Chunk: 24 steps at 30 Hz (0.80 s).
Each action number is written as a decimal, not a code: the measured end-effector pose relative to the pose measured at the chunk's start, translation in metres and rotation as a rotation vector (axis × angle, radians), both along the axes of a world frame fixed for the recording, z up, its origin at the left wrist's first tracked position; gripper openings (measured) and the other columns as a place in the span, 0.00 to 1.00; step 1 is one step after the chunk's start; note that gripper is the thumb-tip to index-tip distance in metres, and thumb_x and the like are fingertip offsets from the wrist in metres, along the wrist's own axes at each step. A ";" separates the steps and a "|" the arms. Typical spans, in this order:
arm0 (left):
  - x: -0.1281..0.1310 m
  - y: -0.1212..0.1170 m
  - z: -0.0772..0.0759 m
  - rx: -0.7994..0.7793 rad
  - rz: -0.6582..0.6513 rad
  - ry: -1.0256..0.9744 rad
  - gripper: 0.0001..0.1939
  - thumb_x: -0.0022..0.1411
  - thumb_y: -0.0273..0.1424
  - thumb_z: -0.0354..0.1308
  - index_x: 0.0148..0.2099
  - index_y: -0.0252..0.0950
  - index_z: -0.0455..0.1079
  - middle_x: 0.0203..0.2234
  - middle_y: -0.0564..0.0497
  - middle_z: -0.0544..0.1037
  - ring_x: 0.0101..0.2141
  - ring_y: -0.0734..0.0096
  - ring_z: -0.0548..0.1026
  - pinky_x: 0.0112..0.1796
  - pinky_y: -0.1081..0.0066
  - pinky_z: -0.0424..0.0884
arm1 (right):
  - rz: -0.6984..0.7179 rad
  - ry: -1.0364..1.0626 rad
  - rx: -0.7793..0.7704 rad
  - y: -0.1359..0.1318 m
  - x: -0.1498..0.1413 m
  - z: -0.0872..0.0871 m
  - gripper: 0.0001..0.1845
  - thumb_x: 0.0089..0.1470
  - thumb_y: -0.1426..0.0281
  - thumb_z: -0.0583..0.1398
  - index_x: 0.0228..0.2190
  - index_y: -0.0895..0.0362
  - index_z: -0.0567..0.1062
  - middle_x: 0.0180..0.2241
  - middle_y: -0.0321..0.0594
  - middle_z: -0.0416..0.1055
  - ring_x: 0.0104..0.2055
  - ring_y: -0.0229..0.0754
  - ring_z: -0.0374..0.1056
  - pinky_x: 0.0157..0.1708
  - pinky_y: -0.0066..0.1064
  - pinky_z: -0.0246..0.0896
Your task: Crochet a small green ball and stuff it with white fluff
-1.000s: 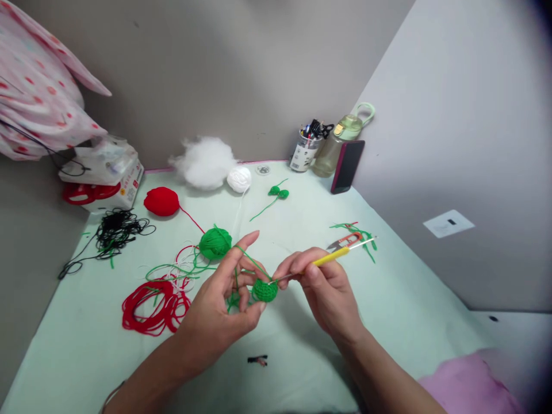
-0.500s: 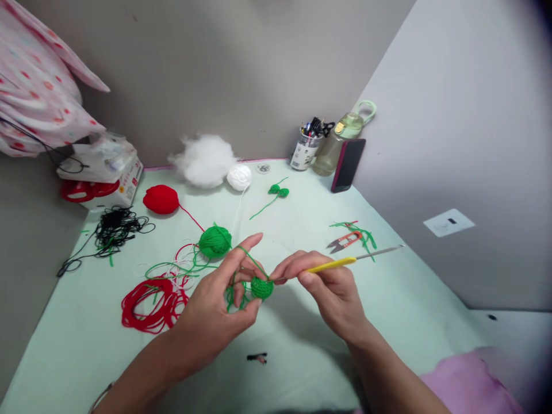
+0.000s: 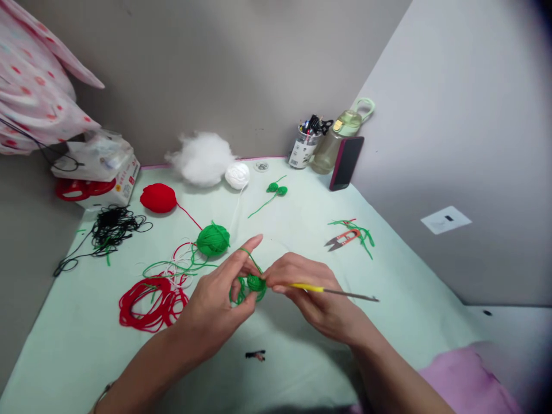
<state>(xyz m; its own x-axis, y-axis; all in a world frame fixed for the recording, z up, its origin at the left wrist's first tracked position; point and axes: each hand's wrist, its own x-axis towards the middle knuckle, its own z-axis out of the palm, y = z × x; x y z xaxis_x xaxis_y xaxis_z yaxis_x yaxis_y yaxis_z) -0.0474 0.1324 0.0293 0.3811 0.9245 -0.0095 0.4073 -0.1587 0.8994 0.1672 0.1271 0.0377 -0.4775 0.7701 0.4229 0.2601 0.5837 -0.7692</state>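
Left hand (image 3: 215, 302) and right hand (image 3: 332, 313): one pair, bare, fingertips close together, both in a pinching grip.
Left forearm (image 3: 146, 368): bare, slanting up from lower left; index finger (image 3: 249, 248) raised and pointing out to the right, other fingers curled inward, left thumb (image 3: 245, 311) reaching across below them. Right forearm (image 3: 392, 362): bare, slanting up from lower right; back of the hand uppermost, fingers bent and bunched, right thumb drawn in beneath the forefinger, tips just beside the left's.
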 end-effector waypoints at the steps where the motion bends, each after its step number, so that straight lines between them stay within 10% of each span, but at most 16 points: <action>1: 0.000 0.000 -0.002 0.006 -0.012 0.011 0.40 0.59 0.21 0.58 0.71 0.50 0.61 0.36 0.56 0.78 0.26 0.73 0.69 0.33 0.72 0.70 | 0.008 -0.007 -0.019 0.001 0.001 0.001 0.10 0.69 0.75 0.56 0.41 0.55 0.78 0.37 0.43 0.78 0.40 0.42 0.74 0.39 0.34 0.71; 12: 0.006 -0.002 -0.001 -0.155 0.050 -0.086 0.39 0.57 0.23 0.59 0.71 0.45 0.61 0.36 0.55 0.75 0.26 0.74 0.68 0.33 0.71 0.72 | -0.009 -0.127 0.154 -0.003 -0.001 -0.003 0.14 0.69 0.77 0.52 0.42 0.56 0.77 0.38 0.46 0.78 0.39 0.43 0.73 0.36 0.33 0.71; 19: 0.007 -0.010 -0.010 -0.061 -0.135 -0.005 0.40 0.58 0.20 0.59 0.70 0.52 0.62 0.34 0.57 0.75 0.26 0.75 0.66 0.31 0.73 0.68 | 0.132 0.004 -0.180 0.009 0.011 0.004 0.12 0.70 0.67 0.57 0.37 0.55 0.79 0.33 0.40 0.78 0.35 0.40 0.75 0.37 0.32 0.73; 24: 0.013 -0.005 -0.011 -0.187 0.014 -0.069 0.40 0.55 0.22 0.59 0.70 0.46 0.63 0.34 0.56 0.74 0.25 0.75 0.65 0.30 0.73 0.69 | 0.056 -0.063 0.045 0.004 0.005 -0.009 0.11 0.70 0.73 0.54 0.41 0.54 0.77 0.35 0.43 0.78 0.37 0.42 0.73 0.38 0.33 0.72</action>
